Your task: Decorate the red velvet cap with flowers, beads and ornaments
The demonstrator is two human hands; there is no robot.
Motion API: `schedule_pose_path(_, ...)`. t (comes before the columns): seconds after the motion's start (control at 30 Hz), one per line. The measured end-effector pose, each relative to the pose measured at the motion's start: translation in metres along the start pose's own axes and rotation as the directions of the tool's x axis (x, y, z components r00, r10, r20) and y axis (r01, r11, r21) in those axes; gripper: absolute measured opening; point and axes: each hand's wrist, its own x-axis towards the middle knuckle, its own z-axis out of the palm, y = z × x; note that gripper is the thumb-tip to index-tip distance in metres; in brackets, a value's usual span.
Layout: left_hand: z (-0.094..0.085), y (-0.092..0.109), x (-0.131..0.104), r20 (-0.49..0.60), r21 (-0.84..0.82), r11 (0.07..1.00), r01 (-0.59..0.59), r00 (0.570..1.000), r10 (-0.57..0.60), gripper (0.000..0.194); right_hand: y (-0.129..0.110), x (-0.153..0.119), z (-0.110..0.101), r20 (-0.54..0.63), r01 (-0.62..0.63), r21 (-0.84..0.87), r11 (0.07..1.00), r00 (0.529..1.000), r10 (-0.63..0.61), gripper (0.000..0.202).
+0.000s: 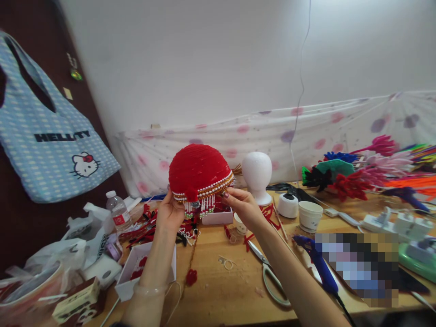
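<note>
A red dome-shaped cap (200, 170) is held up over the table between my two hands. White pearl and gold bead bands run along its rim, with a red flower and hanging bead fringes at the front. My left hand (171, 210) grips the rim on the left, fingers partly hidden by the cap. On the other side, my right hand (240, 202) pinches the beaded edge. A beaded strand with a red flower (191, 277) hangs or lies below the cap; where it is attached cannot be made out.
A white foam head (256, 175) stands behind, beside a white cup (310, 216). Scissors (272, 274) and a blue glue gun (318, 263) lie at right. A white box (129, 268) and water bottle (118, 211) are at left. Colourful pipe cleaners (357, 172) lie at back right.
</note>
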Motion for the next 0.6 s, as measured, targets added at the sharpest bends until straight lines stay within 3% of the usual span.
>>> schedule_pose_path(0.6,-0.0098,-0.0011,0.005,-0.024,0.029,0.999,0.042,0.999,-0.042,0.038,-0.0015,0.0015,0.0037,0.003,-0.036,0.044,0.998,0.999,0.036,0.028)
